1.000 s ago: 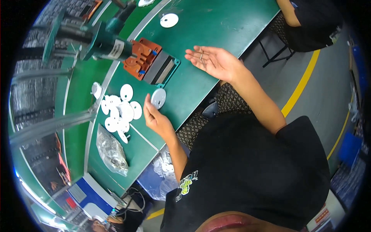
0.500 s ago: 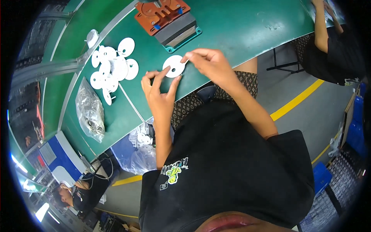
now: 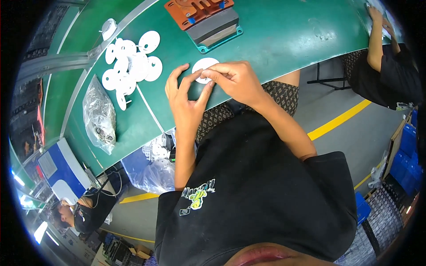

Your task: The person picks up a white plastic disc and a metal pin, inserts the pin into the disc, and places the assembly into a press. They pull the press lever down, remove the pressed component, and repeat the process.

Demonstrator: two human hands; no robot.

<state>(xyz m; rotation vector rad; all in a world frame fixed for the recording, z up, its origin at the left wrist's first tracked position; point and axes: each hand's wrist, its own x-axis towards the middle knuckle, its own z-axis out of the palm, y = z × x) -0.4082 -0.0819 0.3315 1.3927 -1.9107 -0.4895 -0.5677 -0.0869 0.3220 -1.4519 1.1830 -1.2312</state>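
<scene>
A white round disc (image 3: 205,63) lies on the green table at the near edge, partly covered by my fingers. My left hand (image 3: 184,99) steadies it, with the index finger and thumb at its near side and the other fingers spread. Over the disc's middle, my right hand (image 3: 237,82) is closed in a pinch. Whatever lies between its fingertips is too small and too covered to make out. To the left is a loose pile of similar white discs (image 3: 138,66), some with a short stem.
An orange and grey fixture (image 3: 213,29) stands beyond my hands. A clear plastic bag of small metal parts (image 3: 100,117) lies at the left. Below the table edge, a blue bin (image 3: 135,166) holds white parts and plastic. Co-workers sit at both sides.
My right hand has moved from the disc's right edge to over its middle, the pinch now at the hole. My left hand still touches the disc. The view has shifted slightly.
</scene>
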